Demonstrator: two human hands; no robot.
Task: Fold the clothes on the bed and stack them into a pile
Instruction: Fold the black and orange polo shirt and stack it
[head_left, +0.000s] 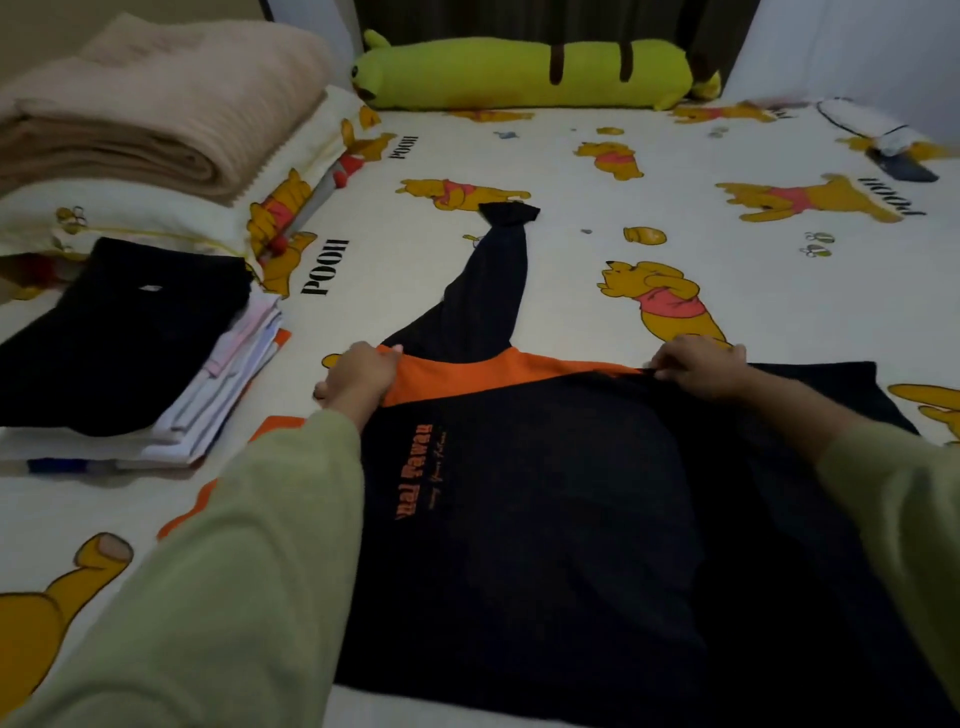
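A black shirt (545, 519) with an orange shoulder band and orange lettering lies spread on the bed in front of me. One long black sleeve (493, 280) stretches away toward the far side. My left hand (358, 379) grips the orange band at the shirt's far left corner. My right hand (701, 366) pinches the fabric edge at the far right. At the left stands a pile of folded clothes (130, 353), black on top with white and pink pieces beneath.
The bedsheet (597, 171) is cream with yellow bear prints. A folded beige blanket (156, 98) rests on pillows at the back left. A long green plush bolster (530, 73) lies along the far edge. A small dark and white item (883, 140) lies at the far right.
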